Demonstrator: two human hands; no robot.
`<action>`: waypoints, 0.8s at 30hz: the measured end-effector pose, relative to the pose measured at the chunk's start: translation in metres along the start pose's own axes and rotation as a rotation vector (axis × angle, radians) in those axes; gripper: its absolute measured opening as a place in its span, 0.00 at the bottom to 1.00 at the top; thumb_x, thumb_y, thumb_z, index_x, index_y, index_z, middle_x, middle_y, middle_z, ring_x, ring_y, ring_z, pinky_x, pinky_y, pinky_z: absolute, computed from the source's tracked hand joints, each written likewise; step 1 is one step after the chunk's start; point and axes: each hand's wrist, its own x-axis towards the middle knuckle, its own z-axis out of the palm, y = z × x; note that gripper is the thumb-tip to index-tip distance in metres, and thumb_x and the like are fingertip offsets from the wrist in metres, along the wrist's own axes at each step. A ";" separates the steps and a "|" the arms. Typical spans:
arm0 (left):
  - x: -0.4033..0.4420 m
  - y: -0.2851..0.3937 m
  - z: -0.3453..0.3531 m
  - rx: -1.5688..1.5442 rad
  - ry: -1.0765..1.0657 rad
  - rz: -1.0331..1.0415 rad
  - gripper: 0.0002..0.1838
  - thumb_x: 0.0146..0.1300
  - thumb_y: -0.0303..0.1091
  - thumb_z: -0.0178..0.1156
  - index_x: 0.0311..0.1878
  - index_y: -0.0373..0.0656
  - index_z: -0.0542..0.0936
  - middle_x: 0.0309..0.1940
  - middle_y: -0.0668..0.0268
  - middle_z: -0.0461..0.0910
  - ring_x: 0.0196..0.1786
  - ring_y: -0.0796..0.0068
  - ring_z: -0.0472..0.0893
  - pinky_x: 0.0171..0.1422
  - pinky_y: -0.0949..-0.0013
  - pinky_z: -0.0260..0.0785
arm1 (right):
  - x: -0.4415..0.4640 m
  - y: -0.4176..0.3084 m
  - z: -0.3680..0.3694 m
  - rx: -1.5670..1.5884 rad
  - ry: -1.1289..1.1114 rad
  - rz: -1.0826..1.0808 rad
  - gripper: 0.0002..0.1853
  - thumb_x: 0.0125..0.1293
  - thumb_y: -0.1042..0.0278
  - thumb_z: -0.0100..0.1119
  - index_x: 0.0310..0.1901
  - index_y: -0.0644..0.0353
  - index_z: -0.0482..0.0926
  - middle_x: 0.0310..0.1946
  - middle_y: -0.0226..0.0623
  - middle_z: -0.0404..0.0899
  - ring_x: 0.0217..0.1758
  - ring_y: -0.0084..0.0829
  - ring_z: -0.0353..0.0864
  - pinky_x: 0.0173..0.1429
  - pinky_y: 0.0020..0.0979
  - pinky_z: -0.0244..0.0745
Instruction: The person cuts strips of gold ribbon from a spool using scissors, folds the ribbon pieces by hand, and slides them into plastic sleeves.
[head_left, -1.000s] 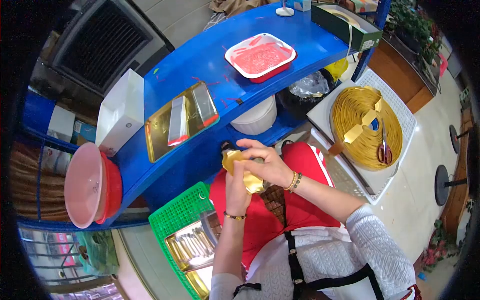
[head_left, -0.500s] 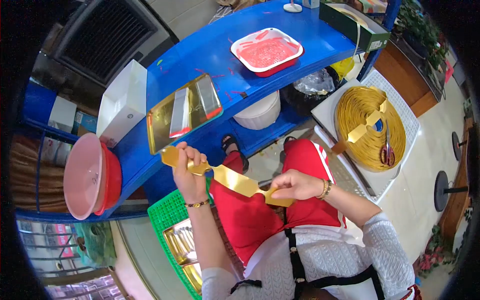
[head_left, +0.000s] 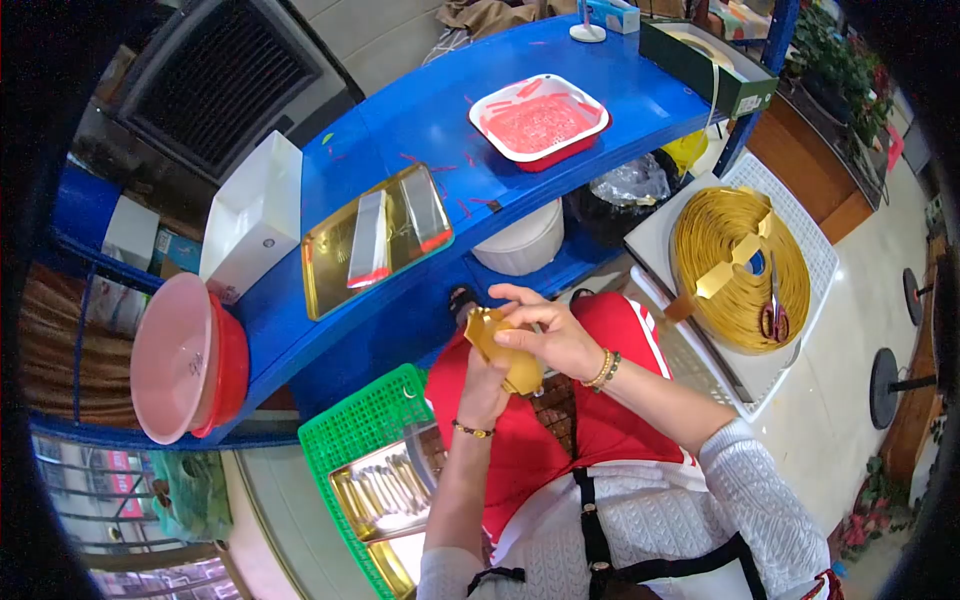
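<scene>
A shiny gold strip [head_left: 522,374] is bunched and folded between my two hands, above the red-trousered lap. My left hand [head_left: 484,388] is closed around its near side, with its fingers partly hidden by the strip and my other hand. Over the top, my right hand [head_left: 552,340] presses the strip with its thumb and some fingers, while the index finger sticks out to the left. Below and left, a green basket [head_left: 365,405] holds gold trays [head_left: 375,535] with several pale, slim pieces in one of them.
On the blue table [head_left: 390,110] are a gold tray [head_left: 325,255] with two clear, red-ended packs, a white-and-red basin [head_left: 545,150] of pink bits, and a white box [head_left: 250,215]. To the right, scissors [head_left: 774,318] lie on a big gold coil [head_left: 705,235]. Pink basins [head_left: 170,365] stand left.
My hands have come together over the lap. The gold strip, stretched out between them before, is now gathered and folded. My left hand has moved right and my right hand slightly up and left.
</scene>
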 end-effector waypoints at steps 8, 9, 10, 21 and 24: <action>-0.001 0.001 0.009 -0.009 0.137 -0.082 0.22 0.66 0.36 0.52 0.60 0.38 0.63 0.36 0.68 0.74 0.36 0.79 0.76 0.38 0.76 0.70 | -0.010 0.004 -0.004 0.282 0.098 0.230 0.19 0.60 0.71 0.59 0.53 0.63 0.71 0.59 0.36 0.66 0.52 0.23 0.71 0.54 0.26 0.68; 0.000 0.002 0.006 -0.030 0.153 -0.061 0.20 0.67 0.35 0.51 0.59 0.38 0.64 0.35 0.67 0.74 0.36 0.79 0.76 0.38 0.76 0.70 | -0.016 0.008 -0.003 0.328 0.072 0.210 0.22 0.60 0.71 0.60 0.56 0.63 0.68 0.57 0.37 0.67 0.52 0.24 0.72 0.54 0.27 0.69; 0.001 0.002 0.001 -0.050 0.168 -0.039 0.18 0.68 0.35 0.50 0.57 0.38 0.65 0.33 0.67 0.74 0.35 0.79 0.76 0.37 0.76 0.70 | -0.025 0.014 -0.003 0.373 0.044 0.189 0.25 0.60 0.71 0.61 0.58 0.63 0.64 0.56 0.38 0.68 0.52 0.25 0.72 0.54 0.27 0.69; 0.003 -0.007 -0.026 -0.302 0.267 -0.022 0.14 0.70 0.39 0.46 0.50 0.40 0.70 0.25 0.69 0.69 0.25 0.76 0.68 0.38 0.67 0.67 | -0.063 -0.037 -0.033 0.252 -0.182 0.311 0.20 0.64 0.77 0.48 0.58 0.64 0.67 0.44 0.32 0.78 0.39 0.17 0.77 0.48 0.22 0.71; 0.001 -0.010 -0.017 -0.211 0.282 -0.089 0.18 0.69 0.45 0.46 0.50 0.38 0.70 0.30 0.67 0.73 0.30 0.76 0.73 0.39 0.70 0.68 | -0.044 -0.049 -0.029 0.438 -0.227 0.322 0.15 0.64 0.75 0.49 0.53 0.66 0.73 0.45 0.37 0.78 0.41 0.23 0.79 0.49 0.24 0.72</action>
